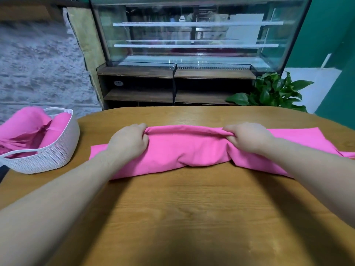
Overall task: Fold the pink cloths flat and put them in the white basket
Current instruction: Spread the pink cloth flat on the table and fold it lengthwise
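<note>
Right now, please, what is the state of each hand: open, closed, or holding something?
Left hand: closed, gripping the far folded edge of the pink cloth on the table.
Right hand: closed, gripping the same edge of that cloth.

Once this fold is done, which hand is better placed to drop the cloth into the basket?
Left, probably. The white basket stands at the table's left edge, beside the left hand. Both hands grip the pink cloth; the right hand would have to cross over it.

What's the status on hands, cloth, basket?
Left hand and right hand grip pink cloth, mid-fold. White basket holds pink cloths. Nothing blocking.
</note>
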A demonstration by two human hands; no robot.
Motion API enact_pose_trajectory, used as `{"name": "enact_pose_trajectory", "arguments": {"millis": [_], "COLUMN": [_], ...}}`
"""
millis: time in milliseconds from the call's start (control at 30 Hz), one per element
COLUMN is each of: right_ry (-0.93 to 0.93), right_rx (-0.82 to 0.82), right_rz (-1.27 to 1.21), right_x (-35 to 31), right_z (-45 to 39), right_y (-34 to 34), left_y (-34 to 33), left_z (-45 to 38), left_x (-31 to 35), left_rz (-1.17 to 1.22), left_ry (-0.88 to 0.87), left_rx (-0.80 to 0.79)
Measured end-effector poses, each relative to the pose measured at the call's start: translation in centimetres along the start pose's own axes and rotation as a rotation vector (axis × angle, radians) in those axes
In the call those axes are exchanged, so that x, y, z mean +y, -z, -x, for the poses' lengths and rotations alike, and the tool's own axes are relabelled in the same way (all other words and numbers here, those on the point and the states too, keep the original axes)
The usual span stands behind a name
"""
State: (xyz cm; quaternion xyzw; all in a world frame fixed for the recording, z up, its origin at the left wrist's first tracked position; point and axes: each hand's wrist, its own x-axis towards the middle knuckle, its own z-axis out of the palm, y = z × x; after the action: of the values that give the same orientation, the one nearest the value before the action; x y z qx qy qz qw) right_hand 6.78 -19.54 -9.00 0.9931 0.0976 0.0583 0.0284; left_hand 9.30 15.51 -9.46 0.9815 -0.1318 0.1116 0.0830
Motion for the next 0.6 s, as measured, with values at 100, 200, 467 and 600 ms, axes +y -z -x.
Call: {"name": "enact_pose_trajectory", "arguments": {"millis": [100,200,467,600], "right_ry": [0.015,0.012,-0.022,0.028], "right_rx": [-0.023,-0.071,-0.131,-0.090], "right_rz": [0.047,0.063,-0.217,-0.147], "right_x": [0.6,1.1,1.3,0.1], "right_z": [-1.3,-2.3,-4.1,-5.2], "right_y": [0.2,-0.5,-3.1,-1.8], "left_y": [-0.9,-1.5,-3.7,-3.1], "left_z": [-0.6,-0.5,0.1,0.2], "left_x": [-0.8,-1.8,-2.9,-4.6], "left_rz": [-0.041,-0.088,0.003,-0.043], "left_ry": [-0.026,-0.027,0.042,0.115], "left_rx": [0.037,0.048,-0.108,-0.112]}}
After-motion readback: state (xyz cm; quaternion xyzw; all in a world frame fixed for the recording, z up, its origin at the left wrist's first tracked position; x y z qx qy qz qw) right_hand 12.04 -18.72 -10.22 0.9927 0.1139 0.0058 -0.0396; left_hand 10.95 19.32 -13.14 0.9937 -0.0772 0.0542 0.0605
